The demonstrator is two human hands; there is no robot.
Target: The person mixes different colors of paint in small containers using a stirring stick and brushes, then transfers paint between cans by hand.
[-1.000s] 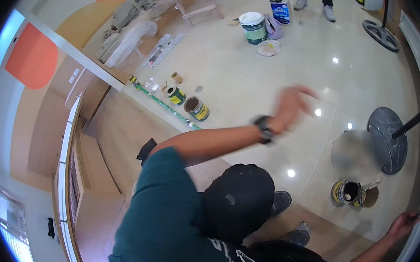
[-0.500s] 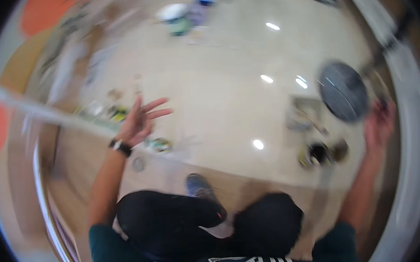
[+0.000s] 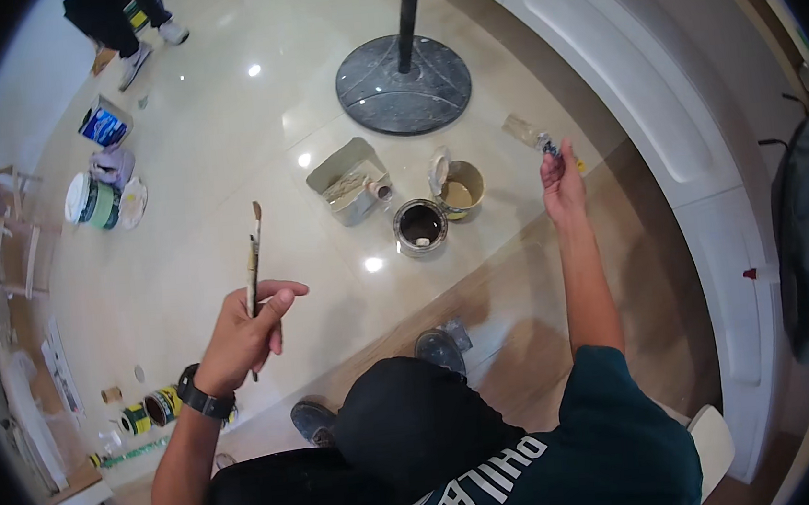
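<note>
A slim artist's paintbrush [image 3: 253,266] stands nearly upright in my left hand [image 3: 241,334], its brown bristles up and its handle end below my fist. A second thin handle may lie against it. My right hand [image 3: 564,184] is stretched forward on the right, fingers closed around the bluish neck end of a small clear plastic bottle [image 3: 525,132]. Between my hands on the floor stand a jar with dark contents [image 3: 421,228], an open can of tan paint [image 3: 462,188] and a grey-green tray [image 3: 345,181] with a brush handle over its edge.
A black round stand base [image 3: 404,84] with a pole stands ahead. White curved cabinets [image 3: 629,69] line the right. Paint tubs [image 3: 92,201] and a blue-labelled container [image 3: 105,123] are far left; small cans [image 3: 162,405] sit near left. Another person's legs [image 3: 120,27] show at the back.
My view has swung to the right, so the floor items now appear more central. The paintbrush now shows clearly in my left hand, whose fingers were spread before. My right arm reaches forward.
</note>
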